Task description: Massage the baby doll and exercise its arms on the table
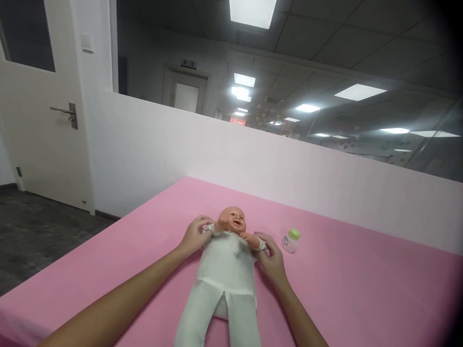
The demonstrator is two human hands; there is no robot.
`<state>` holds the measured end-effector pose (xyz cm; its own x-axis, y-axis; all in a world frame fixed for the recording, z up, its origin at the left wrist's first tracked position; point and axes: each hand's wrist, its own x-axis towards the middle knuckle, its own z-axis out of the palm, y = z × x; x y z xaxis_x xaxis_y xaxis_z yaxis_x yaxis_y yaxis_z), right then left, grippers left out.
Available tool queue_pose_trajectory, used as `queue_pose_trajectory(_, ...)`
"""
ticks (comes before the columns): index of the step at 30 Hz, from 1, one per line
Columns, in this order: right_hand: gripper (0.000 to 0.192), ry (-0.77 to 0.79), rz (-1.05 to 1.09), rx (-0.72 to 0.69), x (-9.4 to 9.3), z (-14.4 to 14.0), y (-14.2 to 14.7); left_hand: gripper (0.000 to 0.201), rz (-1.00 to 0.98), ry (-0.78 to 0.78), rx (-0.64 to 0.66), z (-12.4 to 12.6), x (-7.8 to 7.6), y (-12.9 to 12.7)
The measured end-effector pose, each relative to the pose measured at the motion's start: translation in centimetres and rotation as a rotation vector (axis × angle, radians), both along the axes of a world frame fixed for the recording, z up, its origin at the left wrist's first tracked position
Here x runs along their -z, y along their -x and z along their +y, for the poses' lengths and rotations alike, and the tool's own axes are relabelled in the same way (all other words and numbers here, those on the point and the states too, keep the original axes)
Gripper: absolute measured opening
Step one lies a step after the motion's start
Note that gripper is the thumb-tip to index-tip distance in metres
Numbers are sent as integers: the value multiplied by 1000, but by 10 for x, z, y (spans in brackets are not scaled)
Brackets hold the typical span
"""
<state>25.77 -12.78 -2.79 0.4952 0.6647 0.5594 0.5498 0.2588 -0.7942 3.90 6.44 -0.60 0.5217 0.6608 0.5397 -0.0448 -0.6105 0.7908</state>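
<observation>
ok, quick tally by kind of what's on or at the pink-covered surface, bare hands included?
Hard-headed baby doll in white clothes: 1
Small pale jar with a green lid: 1
Person's bare hands, left hand and right hand: 2
Total: 4

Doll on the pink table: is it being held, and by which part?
Yes, the doll is held by its two sleeved arms, one in the left hand, the other in the right hand. How firmly cannot be told.
</observation>
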Motion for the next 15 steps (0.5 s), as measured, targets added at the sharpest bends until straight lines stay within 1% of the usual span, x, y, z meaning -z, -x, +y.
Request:
queue_pose_trajectory(2, 29, 5, -44, -27, 0, 1, 2, 30, 10, -20, 11, -1, 1, 0)
queue_pose_trajectory(4, 29, 26, -26, -32, 0, 1, 5, 32, 27, -11, -18, -1, 2, 0)
queue_pose_trajectory(7, 28, 52, 63, 5, 1, 0, 8, 25, 50, 31, -59, 0, 2, 1)
queue_pose_trajectory(9, 27, 67, 105, 39, 2, -1, 8, 25, 51, 67, -87, 1, 2, 1)
queue_pose_trajectory(12, 26, 56, 99, 49, 3, -1, 4, 26, 48, 79, -112, 2, 2, 0)
queue_pose_trajectory(13, 25, 42, 75, 39, 3, -1, 3, 26, 47, 67, -105, 2, 2, 0)
queue_pose_trajectory(15, 25, 13, 3, 13, 3, 0, 1, 26, 40, 28, -49, 1, 2, 0)
